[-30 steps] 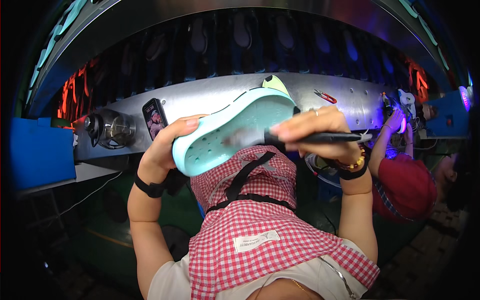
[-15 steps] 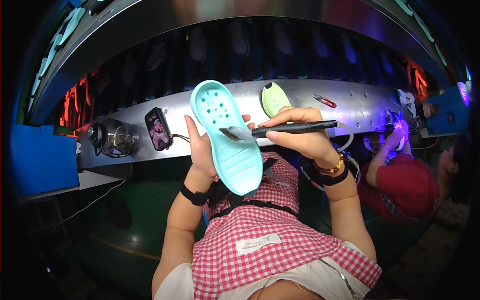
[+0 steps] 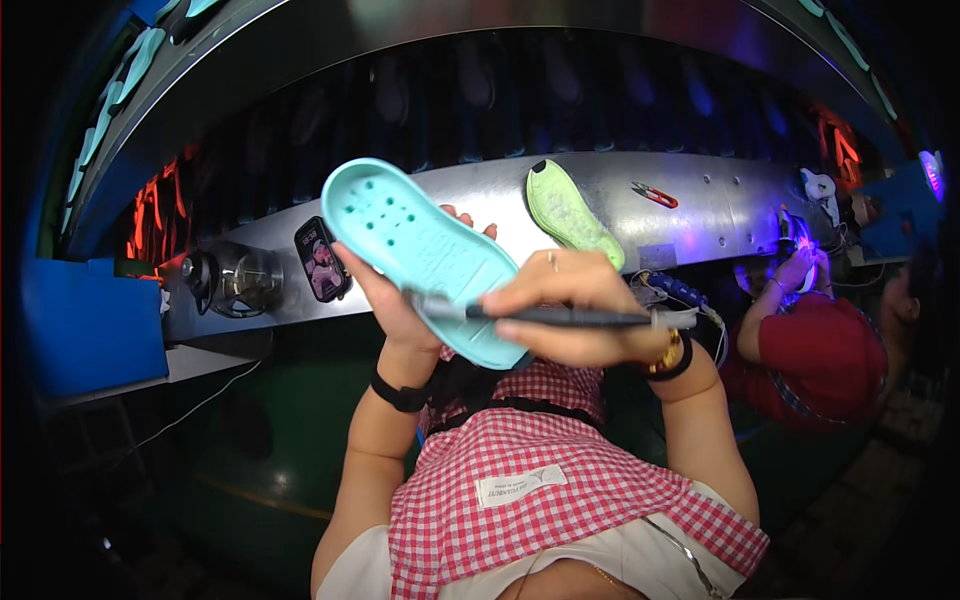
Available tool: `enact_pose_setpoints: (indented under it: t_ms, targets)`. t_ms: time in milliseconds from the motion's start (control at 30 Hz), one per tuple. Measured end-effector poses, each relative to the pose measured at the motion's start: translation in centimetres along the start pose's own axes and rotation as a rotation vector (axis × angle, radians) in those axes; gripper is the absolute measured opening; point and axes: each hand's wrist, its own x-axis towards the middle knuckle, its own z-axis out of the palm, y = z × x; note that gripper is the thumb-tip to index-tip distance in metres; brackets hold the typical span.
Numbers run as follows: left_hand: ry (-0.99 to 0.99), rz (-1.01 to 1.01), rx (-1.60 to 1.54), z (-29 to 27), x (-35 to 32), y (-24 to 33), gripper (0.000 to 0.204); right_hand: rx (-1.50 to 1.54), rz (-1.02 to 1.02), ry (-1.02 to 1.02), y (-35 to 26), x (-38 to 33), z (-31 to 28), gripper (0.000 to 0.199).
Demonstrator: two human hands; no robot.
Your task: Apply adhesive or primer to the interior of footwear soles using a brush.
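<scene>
A turquoise shoe sole [image 3: 430,250] is held up over the near edge of the metal bench [image 3: 700,215], its long axis slanting. The broad end with the round holes points up and left, toward the bench's far edge; the narrower end points down and right, past the near edge and over the checked apron [image 3: 500,460]. Its holed face is turned up toward the camera.

The left hand [image 3: 403,318] grips the sole from beneath, thumb along the left rim and fingertips showing beyond the opposite rim. The right hand [image 3: 590,285] is closed round the black handle of a brush [image 3: 612,319], which lies nearly level across the sole's lower half, bristles to the left. The bristles are blurred, so whether they touch the sole cannot be told.

A clear jug [image 3: 250,280] with a dark lid sits at the bench's left end; its contents are too dim to make out. Beside it, by the near edge, lies a phone [image 3: 324,262]. A lime-green sole [image 3: 572,210] slants across the bench, its lower end at the near edge. Red snips [image 3: 655,195] lie to its right. At the right end, a co-worker's hands [image 3: 797,270] are around a brightly lit item.
</scene>
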Motion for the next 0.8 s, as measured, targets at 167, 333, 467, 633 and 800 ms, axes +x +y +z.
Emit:
enact_pose_setpoints:
  t_ms: [167, 333, 467, 633, 800]
  targets:
    - [0.038, 0.151, 0.103, 0.6, 0.0, 1.2, 0.086, 0.221, 0.179, 0.104, 0.1, -1.2, -1.0, 0.020]
    - [-0.245, 0.201, 0.159, 0.2, 0.8, 2.5, 0.085, 0.248, -0.046, -0.186, 1.1, -1.4, -1.1, 0.018]
    - [-0.143, 0.179, 0.097, 2.4, 0.7, 3.2, 0.083, 0.650, 0.125, 0.037, 4.2, -1.5, -1.0, 0.018]
    - [-0.200, 0.117, 0.040, 2.9, -1.4, 0.5, 0.071, 1.099, 0.236, 0.190, 3.2, -1.2, 1.3, 0.017]
    - [-0.116, 0.036, -0.051, 2.0, -1.2, 0.5, 0.062, 0.638, 0.178, 0.090, 1.7, -1.3, 0.8, 0.017]
